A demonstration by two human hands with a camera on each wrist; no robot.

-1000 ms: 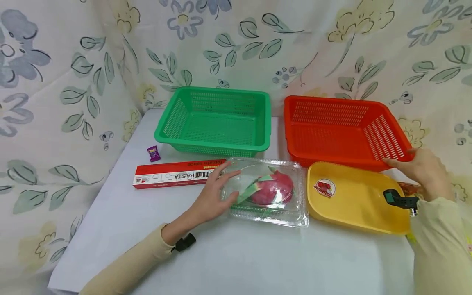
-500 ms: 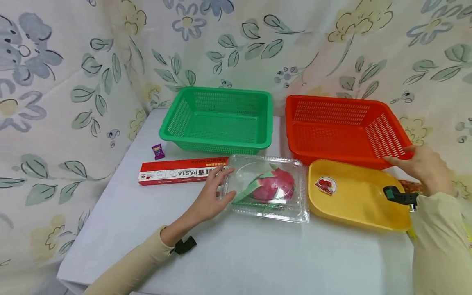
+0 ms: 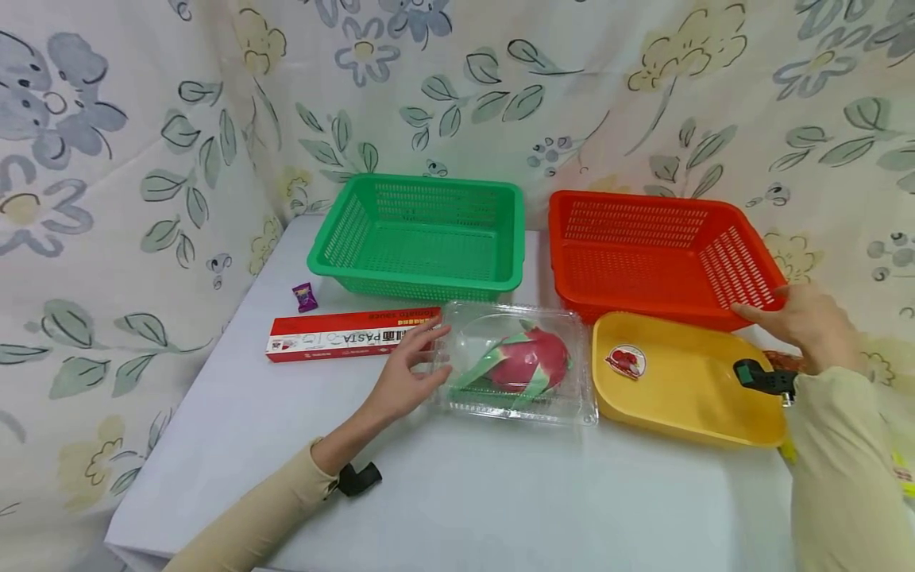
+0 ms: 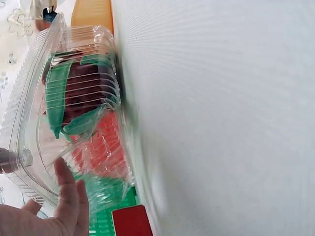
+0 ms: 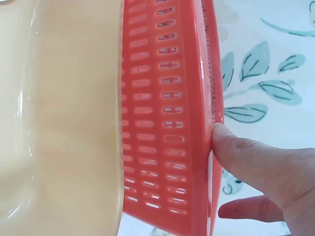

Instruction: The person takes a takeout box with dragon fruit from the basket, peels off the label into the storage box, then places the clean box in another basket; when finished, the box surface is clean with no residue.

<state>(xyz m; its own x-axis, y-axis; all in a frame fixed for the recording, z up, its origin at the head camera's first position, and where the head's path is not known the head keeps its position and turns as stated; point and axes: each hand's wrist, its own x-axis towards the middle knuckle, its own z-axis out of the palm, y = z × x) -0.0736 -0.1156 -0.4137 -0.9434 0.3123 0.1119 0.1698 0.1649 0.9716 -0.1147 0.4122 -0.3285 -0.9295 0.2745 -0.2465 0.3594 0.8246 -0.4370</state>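
Observation:
A clear plastic box (image 3: pixel 582 405) with a lid stands mid-table, holding a pink dragon fruit (image 3: pixel 532 359) with green leaf tips. At its left end, my left hand (image 3: pixel 403 377) has its fingers spread and lightly bent. Fingertips (image 4: pixel 61 167) reach the box's side in the left wrist view, though exact contact is hard to see. My right hand (image 3: pixel 822 322) holds the right front corner of the red basket (image 3: pixel 665 306). There the thumb and a finger straddle its rim in the right wrist view. The basket has nothing inside.
A green basket (image 3: pixel 429 284) stands at the back left. Before it lie a red-and-white pasta box (image 3: pixel 322 342) and a small purple wrapped packet (image 3: pixel 305 297). A yellow tray (image 3: pixel 693 381) with a round sticker sits against the red basket; packaging (image 3: pixel 782 361) shows partly under my right arm.
The clear box's front edge has shifted slightly back, and the dragon fruit's green tips now point more toward me. Both hands stay about where they were; the head view swayed slightly.

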